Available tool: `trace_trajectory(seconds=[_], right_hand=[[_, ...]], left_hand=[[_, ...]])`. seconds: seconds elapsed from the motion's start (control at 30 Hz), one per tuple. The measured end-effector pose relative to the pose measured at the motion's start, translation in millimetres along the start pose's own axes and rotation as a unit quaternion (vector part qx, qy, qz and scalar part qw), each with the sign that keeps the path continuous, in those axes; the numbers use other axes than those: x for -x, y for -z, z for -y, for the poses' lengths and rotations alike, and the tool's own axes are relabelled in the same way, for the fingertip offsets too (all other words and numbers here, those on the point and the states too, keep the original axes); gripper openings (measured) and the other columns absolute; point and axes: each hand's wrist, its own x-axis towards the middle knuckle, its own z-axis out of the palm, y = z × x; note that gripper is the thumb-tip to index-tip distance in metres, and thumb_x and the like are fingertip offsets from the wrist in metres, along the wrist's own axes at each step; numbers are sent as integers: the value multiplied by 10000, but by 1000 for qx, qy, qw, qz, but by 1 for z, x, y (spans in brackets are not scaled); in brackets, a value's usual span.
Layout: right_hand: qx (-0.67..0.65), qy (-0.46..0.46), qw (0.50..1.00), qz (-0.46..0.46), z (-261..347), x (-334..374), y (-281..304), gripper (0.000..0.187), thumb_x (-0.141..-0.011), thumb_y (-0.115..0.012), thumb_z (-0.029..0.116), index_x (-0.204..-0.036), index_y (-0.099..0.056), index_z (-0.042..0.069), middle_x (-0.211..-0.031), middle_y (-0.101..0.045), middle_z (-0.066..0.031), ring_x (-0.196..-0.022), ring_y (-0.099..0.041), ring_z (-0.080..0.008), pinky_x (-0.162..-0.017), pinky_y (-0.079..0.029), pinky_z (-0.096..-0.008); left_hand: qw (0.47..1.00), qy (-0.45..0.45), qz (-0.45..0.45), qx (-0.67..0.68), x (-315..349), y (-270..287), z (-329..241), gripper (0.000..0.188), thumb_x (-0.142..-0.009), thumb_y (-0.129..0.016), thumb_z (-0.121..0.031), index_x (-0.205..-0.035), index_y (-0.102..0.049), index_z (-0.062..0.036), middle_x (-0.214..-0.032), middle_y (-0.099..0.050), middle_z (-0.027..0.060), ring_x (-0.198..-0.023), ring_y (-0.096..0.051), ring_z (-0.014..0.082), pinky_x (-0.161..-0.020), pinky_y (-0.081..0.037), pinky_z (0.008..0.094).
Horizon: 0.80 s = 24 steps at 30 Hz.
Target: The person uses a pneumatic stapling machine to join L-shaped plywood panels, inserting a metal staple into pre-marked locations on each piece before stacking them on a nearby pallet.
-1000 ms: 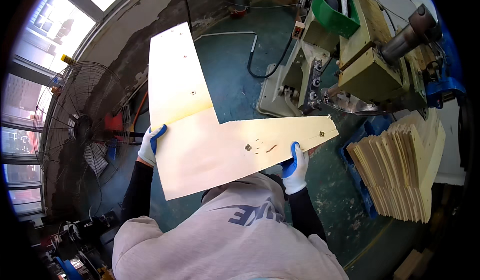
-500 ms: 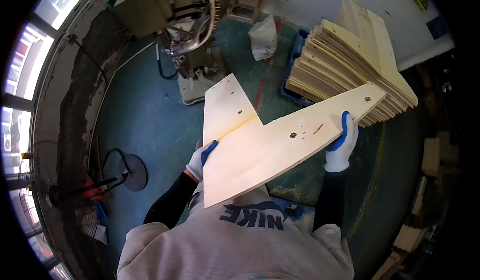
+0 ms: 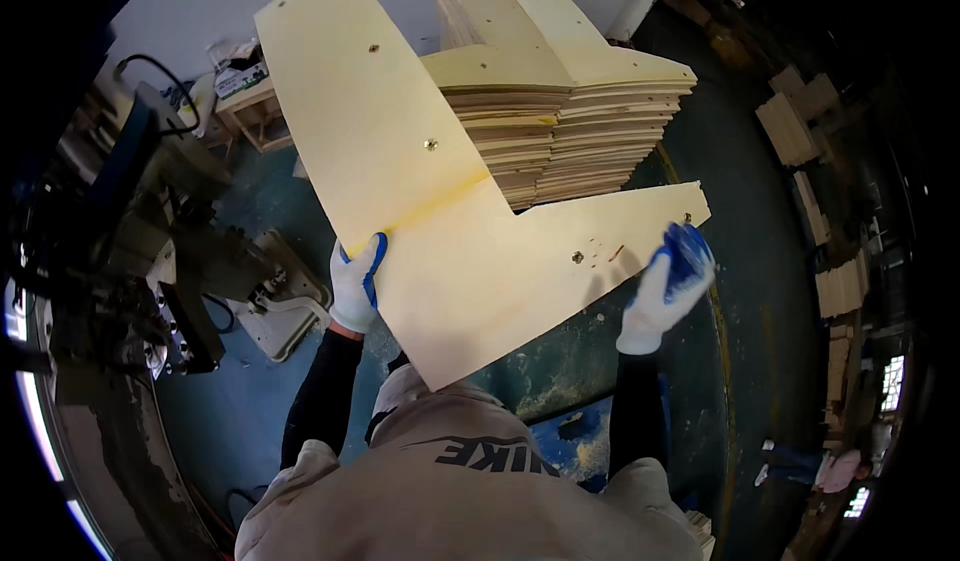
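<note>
An L-shaped pale plywood panel is tilted up in front of me, with small metal inserts in its face and a yellow streak across it. My left hand, in a white glove with blue coating, is closed on its left edge, thumb on the face and fingers hidden behind. My right hand, gloved alike, is beside the panel's right end, close to an insert. Its blue palm side shows; the fingers are slightly blurred and look loosely apart. Whether they touch the panel I cannot tell.
Stacked similar plywood panels stand beyond the held one. At left are a machine with a pale base and a wooden stand. Wood pieces line the right side. A blue pallet-like surface lies below; a person is far right.
My view has turned right toward the stacks. The panel has tipped up higher, its long arm rising at left. My right hand has loosened from the panel's edge; the left keeps hold.
</note>
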Motion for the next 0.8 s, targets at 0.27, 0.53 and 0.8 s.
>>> trace_trajectory(seconds=[0.27,0.53,0.8], right_hand=[[207,-157,902,344,-205,-179,-82,854,-859,-775,406,-1481,-395,-40,-1411,-541,-252,-1314,-532,-362,-1100,-419,-426],[103,-197,959,177,-457,-304,-67,747,-798,-862,209,-1420,-527,-35,-1377,-635,-161,-1239,-620,-188,-1044,-463,-300],[252,-145,911,294,-616,-480,-117,788,-791,-843,386,-1436,-548,43,-1344,-657,-164,-1230,-639,-300,-1028,-487,-347]], left_hand=[[981,-10,144,-128,-211,-243,110,380,-932,-687,-83,-1271,-584,53,-1191,-683,84,-1050,-649,147,-935,-509,291],[941,5,185,-284,-357,-334,181,506,-949,-713,-164,-1382,-524,20,-1196,-687,141,-1050,-672,179,-948,-532,323],[889,30,9,-457,-377,-296,228,324,-929,-704,-143,-1202,-661,24,-983,-756,121,-886,-717,162,-803,-552,288]])
